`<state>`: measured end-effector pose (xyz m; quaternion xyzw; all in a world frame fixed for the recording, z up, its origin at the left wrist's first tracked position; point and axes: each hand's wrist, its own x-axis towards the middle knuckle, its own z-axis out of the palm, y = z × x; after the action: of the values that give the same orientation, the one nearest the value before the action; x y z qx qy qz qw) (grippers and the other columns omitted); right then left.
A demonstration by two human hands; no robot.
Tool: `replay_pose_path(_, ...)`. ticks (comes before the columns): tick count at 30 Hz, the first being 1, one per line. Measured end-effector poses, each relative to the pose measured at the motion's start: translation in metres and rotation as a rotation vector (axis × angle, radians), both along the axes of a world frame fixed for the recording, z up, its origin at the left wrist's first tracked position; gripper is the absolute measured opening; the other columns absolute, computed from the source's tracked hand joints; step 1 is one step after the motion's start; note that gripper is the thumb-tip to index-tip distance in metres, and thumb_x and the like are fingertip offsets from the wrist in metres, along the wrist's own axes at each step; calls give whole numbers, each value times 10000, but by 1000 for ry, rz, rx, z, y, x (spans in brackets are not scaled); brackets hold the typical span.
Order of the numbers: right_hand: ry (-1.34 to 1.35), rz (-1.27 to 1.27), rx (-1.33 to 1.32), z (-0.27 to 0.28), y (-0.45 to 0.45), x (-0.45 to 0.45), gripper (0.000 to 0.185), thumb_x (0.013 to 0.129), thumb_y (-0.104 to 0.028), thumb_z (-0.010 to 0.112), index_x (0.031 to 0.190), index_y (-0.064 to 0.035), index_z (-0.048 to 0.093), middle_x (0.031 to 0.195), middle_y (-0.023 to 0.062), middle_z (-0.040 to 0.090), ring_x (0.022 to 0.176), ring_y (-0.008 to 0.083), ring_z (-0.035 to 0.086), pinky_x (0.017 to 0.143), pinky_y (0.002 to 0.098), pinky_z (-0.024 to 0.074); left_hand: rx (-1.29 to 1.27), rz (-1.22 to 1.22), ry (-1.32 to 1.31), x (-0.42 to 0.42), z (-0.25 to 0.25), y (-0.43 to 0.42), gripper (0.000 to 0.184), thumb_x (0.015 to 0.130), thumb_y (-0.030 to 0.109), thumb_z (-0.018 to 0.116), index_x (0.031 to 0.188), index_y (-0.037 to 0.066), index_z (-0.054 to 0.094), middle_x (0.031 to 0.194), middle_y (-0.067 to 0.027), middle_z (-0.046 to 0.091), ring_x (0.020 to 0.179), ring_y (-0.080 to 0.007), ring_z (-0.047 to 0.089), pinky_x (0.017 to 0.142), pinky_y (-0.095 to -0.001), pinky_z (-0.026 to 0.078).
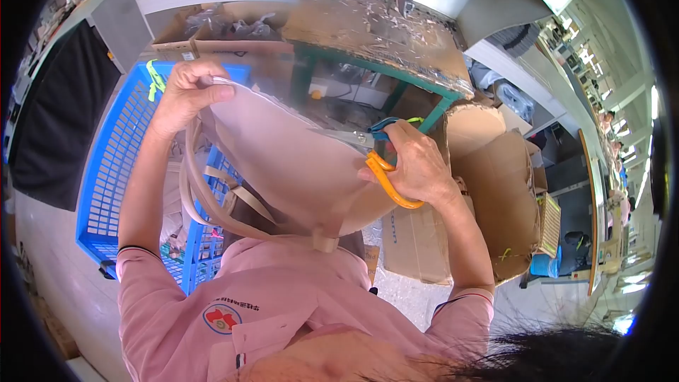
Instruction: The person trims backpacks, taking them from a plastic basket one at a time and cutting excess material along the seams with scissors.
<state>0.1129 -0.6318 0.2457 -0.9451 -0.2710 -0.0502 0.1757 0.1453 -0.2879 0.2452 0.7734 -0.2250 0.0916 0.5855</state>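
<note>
A large pale pink fabric piece, which looks like a bag with long straps, hangs in front of my chest. My left hand pinches its upper left edge between thumb and fingers. In my right hand are scissors with one orange and one dark teal handle. Their blades point left and lie along the fabric's upper edge; whether they are parted is hard to tell. A strap loops down on the left side beneath my left forearm.
At left stands a blue plastic basket with fabric inside. Ahead is a green-legged bench with a worn, scrap-littered top. Open cardboard boxes stand at right, and a carton with plastic bags sits at the back left.
</note>
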Motion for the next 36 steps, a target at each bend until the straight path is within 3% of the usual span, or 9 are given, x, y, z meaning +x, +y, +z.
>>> replay_pose_path(2, 61, 34, -6, -2, 4, 5, 514, 595, -361, 783, 857, -7, 517, 790, 122, 543, 672, 276, 546, 595, 362, 442, 32, 26, -48, -2, -1, 3, 102, 685, 33, 699, 727, 30, 606, 680, 27, 579, 636, -40, 505, 584, -187, 397)
replay_pose_path(5, 92, 97, 83, -4, 8, 10, 584, 608, -480, 747, 760, 42, 532, 688, 156, 540, 642, 292, 560, 570, 372, 437, 34, 71, -39, -7, -4, 6, 100, 682, 32, 692, 727, 19, 603, 683, 16, 578, 645, -45, 509, 597, -196, 398)
replay_pose_path(8, 213, 87, 22, -1, 15, 11, 574, 610, -485, 742, 666, 40, 516, 630, 158, 531, 604, 294, 554, 551, 375, 430, 55, 113, -24, -11, -5, 9, 90, 681, 31, 681, 721, 11, 603, 680, 10, 578, 649, -46, 509, 600, -200, 398)
replay_pose_path(11, 163, 117, 35, -3, 20, 10, 444, 617, -324, 777, 681, 27, 514, 591, 139, 522, 539, 279, 517, 527, 368, 408, 54, 148, -21, -12, -7, 11, 81, 681, 34, 673, 714, 9, 603, 676, 8, 577, 646, -46, 506, 597, -203, 397)
replay_pose_path(14, 78, 148, 43, -7, 21, 9, 443, 612, -317, 781, 662, 25, 503, 574, 145, 518, 530, 304, 514, 509, 367, 407, 46, 172, 0, -12, -9, 13, 85, 682, 48, 679, 714, 15, 608, 668, 13, 575, 640, -44, 504, 593, -206, 398)
replay_pose_path(17, 71, 174, 60, -11, 22, 10, 555, 655, -461, 717, 580, 34, 477, 583, 199, 524, 547, 352, 554, 525, 388, 437, 22, 195, 41, -14, -12, 14, 128, 681, 98, 718, 692, 43, 603, 640, 22, 548, 606, -52, 476, 581, -206, 373)
replay_pose_path(26, 19, 122, -65, 12, 49, 9, 576, 685, -507, 668, 693, 45, 504, 651, 213, 559, 649, 373, 571, 613, 415, 449, 11, 167, 35, -20, -10, 12, 124, 688, 80, 698, 729, 13, 602, 683, 7, 569, 657, -50, 501, 609, -208, 402)
replay_pose_path(36, 43, 191, 22, -11, 53, 13, 594, 696, -536, 641, 618, 30, 478, 565, 224, 525, 589, 398, 557, 546, 434, 445, -28, 172, 11, -22, -13, 13, 125, 688, 94, 719, 693, 34, 610, 639, 24, 526, 591, -41, 458, 553, -197, 357)
